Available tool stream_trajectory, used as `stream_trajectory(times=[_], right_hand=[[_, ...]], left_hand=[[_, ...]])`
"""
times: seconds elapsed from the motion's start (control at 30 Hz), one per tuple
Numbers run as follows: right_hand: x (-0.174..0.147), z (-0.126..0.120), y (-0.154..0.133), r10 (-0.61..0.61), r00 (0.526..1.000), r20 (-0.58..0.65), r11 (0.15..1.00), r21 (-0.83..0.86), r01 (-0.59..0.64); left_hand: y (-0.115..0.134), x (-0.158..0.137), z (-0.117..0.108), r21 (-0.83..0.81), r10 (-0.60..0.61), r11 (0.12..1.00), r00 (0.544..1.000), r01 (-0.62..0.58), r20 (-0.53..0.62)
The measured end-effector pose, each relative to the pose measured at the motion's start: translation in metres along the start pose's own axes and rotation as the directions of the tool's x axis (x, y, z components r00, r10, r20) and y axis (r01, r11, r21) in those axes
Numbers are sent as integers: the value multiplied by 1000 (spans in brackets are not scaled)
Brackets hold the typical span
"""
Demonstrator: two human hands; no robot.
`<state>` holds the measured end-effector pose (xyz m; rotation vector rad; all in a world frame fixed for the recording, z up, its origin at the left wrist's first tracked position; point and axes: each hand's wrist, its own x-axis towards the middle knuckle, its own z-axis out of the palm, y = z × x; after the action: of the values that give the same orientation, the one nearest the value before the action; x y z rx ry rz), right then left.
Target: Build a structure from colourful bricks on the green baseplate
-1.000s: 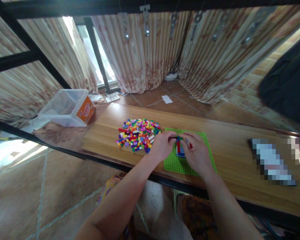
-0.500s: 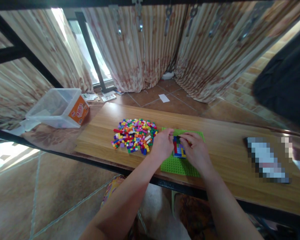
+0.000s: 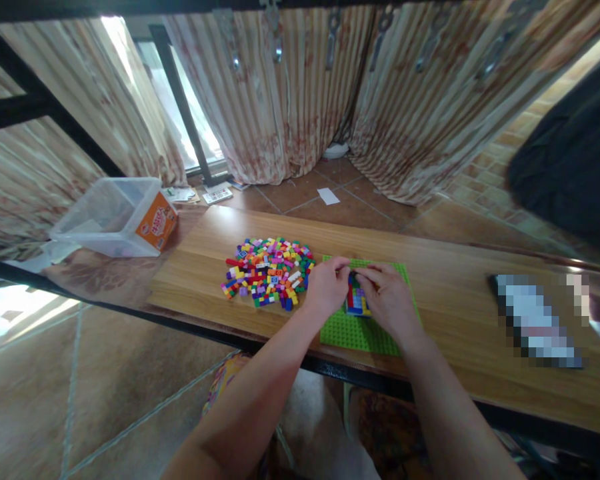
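At far left, a translucent plastic box (image 3: 105,243) with an orange label stands beyond the end of the wooden tabletop (image 3: 455,300). Next, a loose brick pile (image 3: 273,275) of mixed colours lies just beside the left hand (image 3: 329,285). The left grip has its fingertips at the far left corner of the brick assembly (image 3: 356,304); whether it clamps a part cannot be determined. The assembly sits on the green baseplate (image 3: 353,337), partly covered by the right hand (image 3: 393,295). Critical relation: a dark brick (image 3: 353,274) lies at the assembly's far edge, between the two sets of fingertips, both within contact range. The right grip is pinched together on this brick from its right side. The assembly's visible portion extends from the fingertips toward the person; its full long axis is obscured. At right, a pixelated flat object (image 3: 537,323) lies on the tabletop, well apart from both hands.
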<state>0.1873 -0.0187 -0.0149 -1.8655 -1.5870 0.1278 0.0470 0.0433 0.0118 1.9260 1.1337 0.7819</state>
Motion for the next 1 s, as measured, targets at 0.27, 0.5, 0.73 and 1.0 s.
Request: stream_trajectory(times=[0.27,0.5,0.73,1.0], right_hand=[[1,1,-3,6,1000,12,999,-42,-5],[1,2,-5,7,1000,22,999,-47,-6],[1,0,-9,-8,999,36,998,-57,10],[0,0,-12,-45,999,22,996,-79,46]], left_hand=[[-3,4,3,-40,10,999,1000,-10,-19],[-3,3,4,-53,-25,998,999,23,-32],[-3,1,7,-13,-30,999,1000,30,-8],[-3,2,7,76,21,997,1000,-21,2]])
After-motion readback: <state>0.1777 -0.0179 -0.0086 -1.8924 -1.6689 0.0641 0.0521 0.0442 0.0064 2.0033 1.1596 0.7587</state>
